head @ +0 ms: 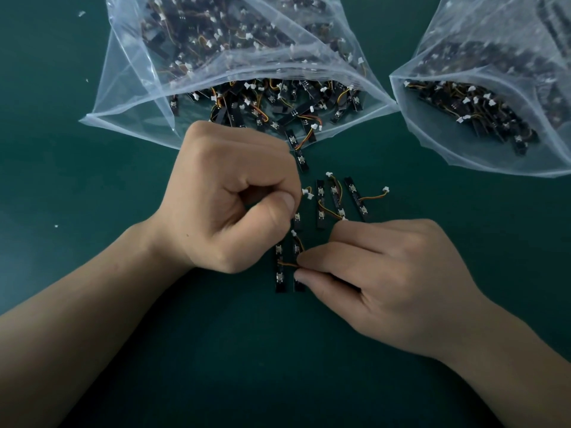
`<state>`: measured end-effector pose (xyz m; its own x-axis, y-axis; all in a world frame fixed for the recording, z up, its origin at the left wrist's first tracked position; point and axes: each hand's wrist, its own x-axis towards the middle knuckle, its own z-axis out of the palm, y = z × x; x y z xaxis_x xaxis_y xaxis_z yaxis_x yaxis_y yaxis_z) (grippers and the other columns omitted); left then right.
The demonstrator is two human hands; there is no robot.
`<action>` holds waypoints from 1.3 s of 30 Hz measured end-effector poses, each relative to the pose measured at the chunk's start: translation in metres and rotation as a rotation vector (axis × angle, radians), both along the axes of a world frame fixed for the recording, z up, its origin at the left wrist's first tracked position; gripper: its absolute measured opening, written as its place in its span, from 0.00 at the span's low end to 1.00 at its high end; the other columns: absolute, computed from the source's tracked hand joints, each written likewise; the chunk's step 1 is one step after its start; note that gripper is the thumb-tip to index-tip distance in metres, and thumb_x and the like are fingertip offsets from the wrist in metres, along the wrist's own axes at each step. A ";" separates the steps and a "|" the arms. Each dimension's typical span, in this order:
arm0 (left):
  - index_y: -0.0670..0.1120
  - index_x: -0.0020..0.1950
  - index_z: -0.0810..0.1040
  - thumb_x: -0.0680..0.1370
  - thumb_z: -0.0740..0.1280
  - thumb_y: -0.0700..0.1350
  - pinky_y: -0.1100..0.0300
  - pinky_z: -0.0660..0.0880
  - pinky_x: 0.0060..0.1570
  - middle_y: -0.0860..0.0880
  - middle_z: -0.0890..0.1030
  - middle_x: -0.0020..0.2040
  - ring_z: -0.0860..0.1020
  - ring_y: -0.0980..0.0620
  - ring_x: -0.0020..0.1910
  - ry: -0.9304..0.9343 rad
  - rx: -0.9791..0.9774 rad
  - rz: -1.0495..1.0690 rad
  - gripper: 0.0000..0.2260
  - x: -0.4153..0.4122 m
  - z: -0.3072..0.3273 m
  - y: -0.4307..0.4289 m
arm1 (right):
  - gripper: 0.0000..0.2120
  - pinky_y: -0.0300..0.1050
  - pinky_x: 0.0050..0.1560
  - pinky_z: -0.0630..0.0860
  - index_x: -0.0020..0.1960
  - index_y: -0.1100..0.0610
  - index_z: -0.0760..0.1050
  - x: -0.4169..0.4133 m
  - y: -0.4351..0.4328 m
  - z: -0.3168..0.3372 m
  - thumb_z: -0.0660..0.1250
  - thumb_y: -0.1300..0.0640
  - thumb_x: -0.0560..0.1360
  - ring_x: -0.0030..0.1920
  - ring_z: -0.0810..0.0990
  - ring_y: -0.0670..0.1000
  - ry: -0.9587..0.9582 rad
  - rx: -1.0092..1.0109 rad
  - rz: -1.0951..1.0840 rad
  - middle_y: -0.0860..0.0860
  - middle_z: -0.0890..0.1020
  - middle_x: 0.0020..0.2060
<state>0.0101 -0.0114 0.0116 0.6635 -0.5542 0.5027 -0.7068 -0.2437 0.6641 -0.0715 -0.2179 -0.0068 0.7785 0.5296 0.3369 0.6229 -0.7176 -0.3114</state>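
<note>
dark green table top (92, 196); room not in view. left hand (234, 199): curled tight, thumb and forefinger pinching a black strip (297, 219). right hand (380, 273): fingers bent, pinching the orange wire (289, 265) of a second strip (280, 273) between both hands. loose strips (336, 199) just beyond the right hand. clear bag (129, 97) beyond the left hand; another bag (463, 143) beyond the right.

Electronics assembly workshop: dark green table (92, 350) mat; two clear plastic bags (129, 97) at far edge, full of small black circuit boards (358, 199) with wired connectors.
</note>
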 end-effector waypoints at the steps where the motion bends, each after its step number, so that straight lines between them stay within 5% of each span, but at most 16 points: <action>1: 0.39 0.28 0.78 0.71 0.60 0.38 0.66 0.62 0.35 0.56 0.69 0.30 0.66 0.59 0.30 -0.002 -0.001 0.005 0.13 0.000 0.000 0.000 | 0.08 0.50 0.27 0.72 0.47 0.51 0.87 0.000 0.000 0.000 0.71 0.51 0.82 0.31 0.74 0.52 -0.007 0.003 0.003 0.48 0.79 0.35; 25: 0.38 0.31 0.79 0.70 0.62 0.31 0.71 0.63 0.38 0.58 0.72 0.30 0.70 0.62 0.31 -0.022 0.015 0.194 0.10 0.000 0.001 0.000 | 0.07 0.49 0.28 0.73 0.49 0.53 0.87 -0.001 0.002 0.000 0.72 0.51 0.81 0.31 0.76 0.50 0.058 0.083 0.012 0.46 0.81 0.36; 29: 0.43 0.40 0.85 0.74 0.65 0.36 0.52 0.71 0.54 0.50 0.81 0.44 0.77 0.47 0.47 -0.024 0.155 0.335 0.10 0.002 -0.004 -0.002 | 0.08 0.48 0.29 0.71 0.48 0.53 0.86 -0.001 0.001 0.001 0.71 0.51 0.82 0.31 0.73 0.49 0.058 0.095 0.014 0.46 0.79 0.35; 32: 0.51 0.48 0.87 0.76 0.65 0.43 0.46 0.62 0.67 0.55 0.82 0.61 0.73 0.49 0.66 0.018 0.305 0.400 0.11 0.003 -0.007 -0.002 | 0.08 0.47 0.30 0.70 0.47 0.53 0.86 -0.001 0.002 0.001 0.72 0.52 0.82 0.31 0.71 0.49 0.066 0.105 0.014 0.45 0.78 0.34; 39: 0.53 0.53 0.87 0.79 0.66 0.45 0.49 0.56 0.64 0.60 0.82 0.63 0.73 0.51 0.68 0.029 0.394 0.413 0.11 0.004 -0.014 -0.003 | 0.09 0.46 0.30 0.70 0.46 0.53 0.86 -0.001 0.001 0.000 0.71 0.52 0.82 0.31 0.71 0.49 0.079 0.108 0.022 0.46 0.78 0.34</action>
